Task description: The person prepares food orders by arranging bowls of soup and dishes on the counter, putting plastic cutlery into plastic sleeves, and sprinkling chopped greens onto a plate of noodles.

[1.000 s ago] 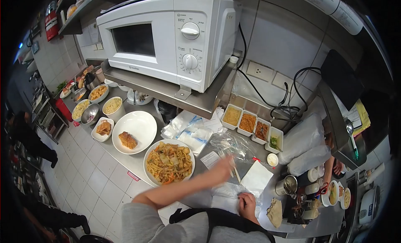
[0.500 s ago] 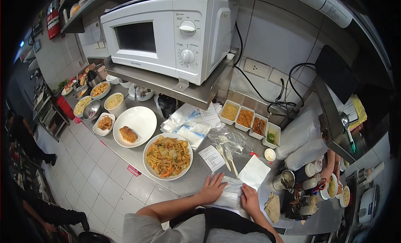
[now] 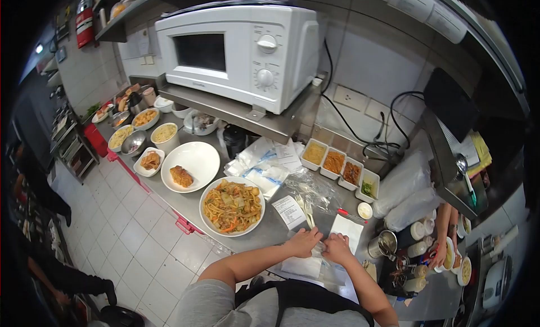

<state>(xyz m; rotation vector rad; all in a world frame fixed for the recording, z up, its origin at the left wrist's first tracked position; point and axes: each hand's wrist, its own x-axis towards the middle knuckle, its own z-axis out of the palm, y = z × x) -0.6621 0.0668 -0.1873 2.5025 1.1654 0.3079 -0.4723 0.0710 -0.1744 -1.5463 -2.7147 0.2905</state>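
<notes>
A clear plastic bag (image 3: 302,266) with something white inside lies flat at the counter's front edge. My left hand (image 3: 304,242) is closed, fingers curled at the bag's far edge. Beside it my right hand (image 3: 337,248) is also closed on that edge, the two hands a small gap apart. Just beyond my left hand lie pale plastic forks (image 3: 306,208), next to a printed receipt (image 3: 289,212). A white paper sheet (image 3: 347,229) rests beyond my right hand. The fingertips are partly hidden.
A bowl of noodles (image 3: 232,207) and a white plate (image 3: 207,163) with a fried piece stand left. Topping tubs (image 3: 332,163) line the wall below the microwave (image 3: 242,54). At right are sauce bottles (image 3: 417,246) and a co-worker's hand (image 3: 437,256).
My hands have gone from lying flat on the plastic bag to curled fingers at its far edge, closer together. The forks now lie closer together. The view has shifted slightly.
</notes>
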